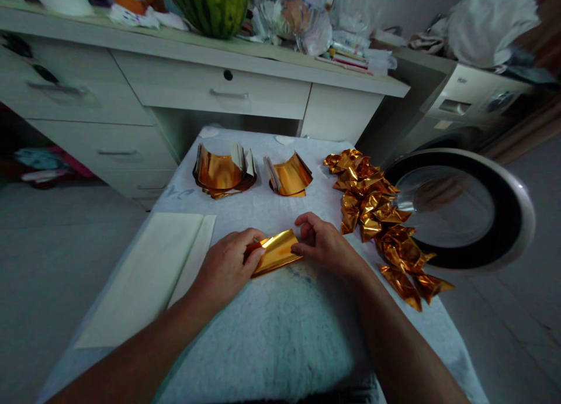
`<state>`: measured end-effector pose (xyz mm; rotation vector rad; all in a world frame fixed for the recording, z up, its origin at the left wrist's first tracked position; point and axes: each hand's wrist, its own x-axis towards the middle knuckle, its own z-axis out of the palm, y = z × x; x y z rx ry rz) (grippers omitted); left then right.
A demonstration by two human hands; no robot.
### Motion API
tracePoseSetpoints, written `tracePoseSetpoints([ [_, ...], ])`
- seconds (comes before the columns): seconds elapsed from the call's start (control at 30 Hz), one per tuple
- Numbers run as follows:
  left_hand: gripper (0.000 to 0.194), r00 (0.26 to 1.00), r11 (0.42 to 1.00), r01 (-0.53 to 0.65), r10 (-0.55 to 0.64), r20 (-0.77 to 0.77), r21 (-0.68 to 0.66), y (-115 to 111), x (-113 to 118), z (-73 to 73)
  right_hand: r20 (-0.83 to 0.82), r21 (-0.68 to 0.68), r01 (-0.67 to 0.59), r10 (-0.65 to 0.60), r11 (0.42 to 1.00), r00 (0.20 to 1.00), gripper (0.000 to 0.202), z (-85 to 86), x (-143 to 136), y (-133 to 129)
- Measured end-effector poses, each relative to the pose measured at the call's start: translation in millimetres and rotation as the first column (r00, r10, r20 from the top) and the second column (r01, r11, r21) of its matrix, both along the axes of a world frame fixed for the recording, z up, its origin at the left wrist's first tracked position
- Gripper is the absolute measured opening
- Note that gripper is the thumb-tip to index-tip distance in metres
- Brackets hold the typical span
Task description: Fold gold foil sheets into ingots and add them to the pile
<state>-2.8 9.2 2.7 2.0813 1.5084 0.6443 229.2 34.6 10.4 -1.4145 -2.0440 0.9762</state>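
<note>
A folded sheet of gold foil paper (279, 251) lies low over the cloth-covered table in front of me. My left hand (232, 258) pinches its left end between thumb and fingers. At the right end is my right hand (324, 243), fingers curled and thumb against the paper's edge; its grip is partly hidden. Beyond my hands stand two curved stacks of gold paper, a left stack (221, 171) and a smaller right stack (289, 175). A heap of folded gold paper pieces (372, 199) runs down the table's right side.
Flat pale sheets (144, 263) lie on the table (263, 345) at left. The open round door (521, 211) of a washing machine (456, 109) stands close by the right edge. Behind is a white drawer counter (193, 82) bearing a watermelon (210, 6) and plastic bags.
</note>
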Motion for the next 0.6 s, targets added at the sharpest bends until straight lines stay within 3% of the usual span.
tracePoseSetpoints([
  [0.2,0.011,0.995,0.993,0.038,-0.027,-0.1,0.111,3,2,-4.7,0.199,0.194,0.04,-0.08,0.98,0.977,0.037,-4.8,1,4],
  [0.6,0.022,0.967,0.984,0.021,0.025,-0.255,0.174,8,3,-11.6,0.352,0.173,0.06,-0.118,0.983,0.929,0.03,-9.1,-7,5],
])
